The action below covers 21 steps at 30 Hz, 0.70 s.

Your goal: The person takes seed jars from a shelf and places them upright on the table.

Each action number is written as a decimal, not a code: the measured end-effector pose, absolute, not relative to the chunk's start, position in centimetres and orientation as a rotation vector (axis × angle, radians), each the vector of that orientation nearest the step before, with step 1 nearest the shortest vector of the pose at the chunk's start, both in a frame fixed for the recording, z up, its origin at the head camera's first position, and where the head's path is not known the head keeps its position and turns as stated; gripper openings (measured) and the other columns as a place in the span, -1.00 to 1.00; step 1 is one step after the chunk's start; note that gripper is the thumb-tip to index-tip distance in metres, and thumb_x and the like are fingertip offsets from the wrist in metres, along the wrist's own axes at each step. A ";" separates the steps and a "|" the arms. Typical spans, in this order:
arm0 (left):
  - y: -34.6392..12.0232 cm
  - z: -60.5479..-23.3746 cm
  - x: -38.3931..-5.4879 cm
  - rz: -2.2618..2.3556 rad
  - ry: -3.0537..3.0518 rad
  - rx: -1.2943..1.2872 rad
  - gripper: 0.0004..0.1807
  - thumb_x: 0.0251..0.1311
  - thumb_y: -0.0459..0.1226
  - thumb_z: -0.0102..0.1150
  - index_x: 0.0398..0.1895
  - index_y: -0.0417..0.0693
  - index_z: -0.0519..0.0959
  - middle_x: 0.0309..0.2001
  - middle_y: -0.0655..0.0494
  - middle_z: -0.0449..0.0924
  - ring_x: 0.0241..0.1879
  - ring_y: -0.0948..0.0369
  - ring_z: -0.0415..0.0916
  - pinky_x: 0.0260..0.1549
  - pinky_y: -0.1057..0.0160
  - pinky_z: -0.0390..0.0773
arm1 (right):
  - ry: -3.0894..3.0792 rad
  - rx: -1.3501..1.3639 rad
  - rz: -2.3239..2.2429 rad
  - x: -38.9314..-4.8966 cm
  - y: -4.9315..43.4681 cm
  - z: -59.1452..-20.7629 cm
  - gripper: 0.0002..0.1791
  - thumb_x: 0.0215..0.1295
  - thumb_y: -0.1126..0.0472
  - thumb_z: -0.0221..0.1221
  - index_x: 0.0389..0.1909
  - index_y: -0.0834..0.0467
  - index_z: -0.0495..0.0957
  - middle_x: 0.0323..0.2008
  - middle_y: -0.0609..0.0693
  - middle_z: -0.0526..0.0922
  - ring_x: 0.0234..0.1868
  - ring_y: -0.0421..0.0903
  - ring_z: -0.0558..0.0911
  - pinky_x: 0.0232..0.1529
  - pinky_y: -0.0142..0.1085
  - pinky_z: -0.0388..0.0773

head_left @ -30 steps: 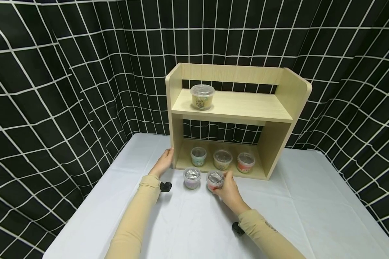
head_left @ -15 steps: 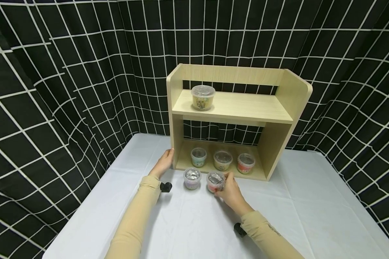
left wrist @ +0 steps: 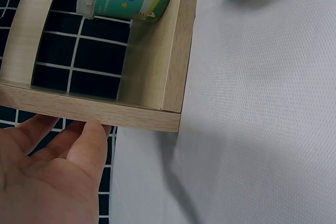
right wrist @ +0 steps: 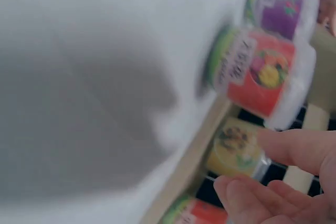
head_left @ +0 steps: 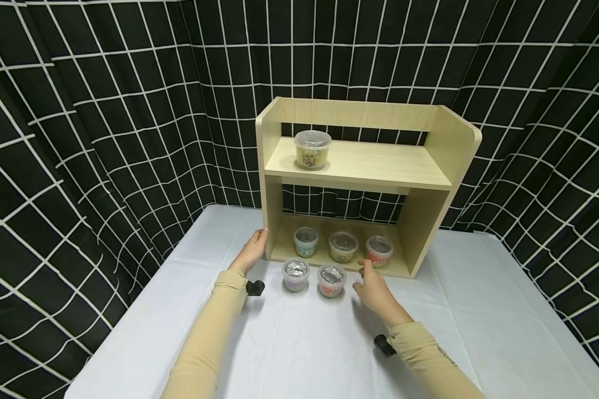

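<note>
My left hand [head_left: 250, 252] touches the outer face of the left side panel [left wrist: 105, 114] of a light wooden shelf unit [head_left: 389, 163], its fingertips against the panel in the left wrist view. Just right of a red-labelled lidded tub [head_left: 331, 281], my right hand [head_left: 376, 291] is held with thumb and fingers apart, nothing between them. That tub stands upright on the white cloth, beside a purple-labelled tub [head_left: 295, 275]. On the lower shelf are a teal tub [head_left: 306, 242], a yellow tub [head_left: 343, 246] and another red tub [head_left: 378, 252], near my right fingertips in the head view.
A larger yellow tub [head_left: 311, 151] with a clear lid stands at the left of the upper shelf. White cloth [head_left: 489, 310] covers the table. Black curtains [head_left: 130, 122] with white grid lines surround it at the back and sides.
My right hand has let go of the red-labelled tub in front of the shelf and moved to the right. The tub stays beside the purple one. My left hand keeps its place.
</note>
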<state>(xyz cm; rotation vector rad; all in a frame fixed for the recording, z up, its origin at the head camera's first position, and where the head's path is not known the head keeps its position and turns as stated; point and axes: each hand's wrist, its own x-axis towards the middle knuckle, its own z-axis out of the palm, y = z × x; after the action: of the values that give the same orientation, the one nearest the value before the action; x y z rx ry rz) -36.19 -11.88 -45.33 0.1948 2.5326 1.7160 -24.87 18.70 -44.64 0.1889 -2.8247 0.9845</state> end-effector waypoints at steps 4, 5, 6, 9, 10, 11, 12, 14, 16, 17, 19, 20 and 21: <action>-11.9 -45.3 -36.2 1.703 2.544 0.197 -0.27 0.38 0.17 -0.46 0.37 -0.17 0.11 0.31 -0.24 0.15 0.23 -0.14 0.20 0.22 -0.03 0.16 | -2.774 0.202 1.011 -25.2 19.3 -43.2 -0.43 0.20 0.38 0.19 0.14 0.45 0.15 -0.07 0.41 0.45 -0.04 0.31 0.48 -0.04 0.05 0.45; -11.9 -45.3 -36.2 1.699 2.546 0.195 -0.27 0.38 0.18 -0.47 0.37 -0.17 0.11 0.31 -0.23 0.15 0.23 -0.13 0.20 0.22 -0.03 0.16 | -2.759 0.200 1.014 -25.3 19.4 -42.8 -0.45 0.22 0.36 0.18 0.13 0.44 0.15 -0.06 0.41 0.45 -0.03 0.31 0.47 -0.03 0.05 0.43; -11.9 -45.3 -36.2 1.692 2.549 0.193 -0.26 0.37 0.19 -0.47 0.37 -0.16 0.10 0.32 -0.23 0.14 0.23 -0.13 0.20 0.22 -0.03 0.16 | -2.741 0.200 1.022 -25.4 19.4 -42.4 -0.46 0.22 0.35 0.18 0.13 0.43 0.16 -0.05 0.42 0.45 -0.01 0.31 0.47 0.00 0.06 0.42; -11.9 -45.2 -36.3 1.683 2.555 0.192 -0.25 0.37 0.20 -0.48 0.38 -0.16 0.10 0.33 -0.22 0.12 0.23 -0.13 0.19 0.22 -0.04 0.15 | -2.690 0.200 1.032 -25.6 19.4 -41.0 -0.49 0.22 0.34 0.18 0.11 0.41 0.19 -0.05 0.41 0.47 0.00 0.28 0.48 0.02 0.04 0.41; -11.9 -45.2 -36.3 1.682 2.555 0.193 -0.25 0.37 0.20 -0.48 0.38 -0.16 0.10 0.33 -0.23 0.12 0.23 -0.14 0.20 0.21 -0.04 0.16 | -2.678 0.203 1.033 -25.6 19.4 -40.6 -0.49 0.23 0.34 0.17 0.11 0.41 0.20 -0.05 0.41 0.47 -0.01 0.28 0.48 0.02 0.03 0.42; -11.9 -45.2 -36.3 1.680 2.558 0.189 -0.25 0.37 0.19 -0.47 0.37 -0.17 0.10 0.32 -0.23 0.13 0.22 -0.14 0.20 0.21 -0.04 0.16 | -2.666 0.206 1.033 -25.7 19.3 -40.2 -0.50 0.23 0.33 0.17 0.11 0.41 0.21 -0.05 0.40 0.48 -0.01 0.26 0.49 0.01 0.01 0.43; -11.8 -45.1 -36.3 1.678 2.559 0.188 -0.25 0.37 0.19 -0.47 0.37 -0.17 0.10 0.32 -0.24 0.13 0.22 -0.14 0.21 0.21 -0.05 0.16 | -2.654 0.213 1.029 -25.8 19.3 -39.8 -0.50 0.23 0.33 0.17 0.11 0.41 0.21 -0.05 0.39 0.48 -0.02 0.25 0.49 0.00 0.00 0.44; -11.8 -45.1 -36.3 1.681 2.559 0.185 -0.27 0.38 0.18 -0.47 0.37 -0.18 0.11 0.32 -0.25 0.13 0.21 -0.15 0.21 0.21 -0.05 0.17 | -2.635 0.233 1.023 -25.9 19.2 -39.1 -0.51 0.25 0.32 0.16 0.11 0.42 0.21 -0.05 0.40 0.46 -0.02 0.25 0.50 -0.02 -0.02 0.47; -11.9 -45.1 -36.3 1.690 2.552 0.180 -0.28 0.38 0.17 -0.46 0.37 -0.18 0.11 0.32 -0.25 0.14 0.21 -0.15 0.22 0.21 -0.04 0.17 | -2.616 0.245 1.036 -26.1 19.1 -38.3 -0.50 0.27 0.30 0.15 0.13 0.42 0.21 -0.03 0.40 0.45 0.00 0.25 0.48 -0.01 -0.02 0.47; -11.9 -45.1 -36.3 1.691 2.551 0.181 -0.28 0.39 0.16 -0.46 0.37 -0.18 0.11 0.31 -0.26 0.14 0.21 -0.15 0.23 0.21 -0.04 0.18 | -2.605 0.251 1.049 -26.1 19.0 -38.0 -0.50 0.28 0.29 0.15 0.13 0.42 0.21 -0.02 0.40 0.44 0.01 0.25 0.47 0.00 -0.03 0.46; -11.9 -45.2 -36.3 1.696 2.549 0.184 -0.28 0.39 0.16 -0.45 0.37 -0.18 0.11 0.31 -0.25 0.14 0.21 -0.15 0.22 0.21 -0.03 0.18 | -2.584 0.266 1.076 -26.2 18.9 -37.2 -0.49 0.29 0.27 0.15 0.14 0.42 0.21 0.01 0.41 0.42 0.05 0.25 0.45 0.04 -0.04 0.44; -11.9 -45.2 -36.3 1.698 2.547 0.187 -0.27 0.38 0.17 -0.46 0.37 -0.19 0.11 0.31 -0.26 0.14 0.21 -0.15 0.22 0.21 -0.03 0.18 | -2.573 0.273 1.093 -26.3 18.8 -36.8 -0.49 0.30 0.26 0.14 0.15 0.42 0.21 0.02 0.41 0.42 0.07 0.24 0.43 0.06 -0.04 0.43; -11.9 -45.3 -36.3 1.700 2.548 0.188 -0.27 0.38 0.17 -0.45 0.37 -0.19 0.11 0.31 -0.25 0.14 0.21 -0.15 0.22 0.21 -0.03 0.18 | -2.566 0.280 1.100 -26.3 18.7 -36.4 -0.49 0.30 0.25 0.14 0.15 0.41 0.20 0.03 0.41 0.41 0.09 0.24 0.42 0.07 -0.05 0.41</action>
<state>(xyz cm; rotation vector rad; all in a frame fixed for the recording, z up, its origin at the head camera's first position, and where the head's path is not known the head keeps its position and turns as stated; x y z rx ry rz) -36.30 -11.91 -45.27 0.1883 2.5475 1.6996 -26.32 18.66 -36.42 0.2800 -2.5663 1.1001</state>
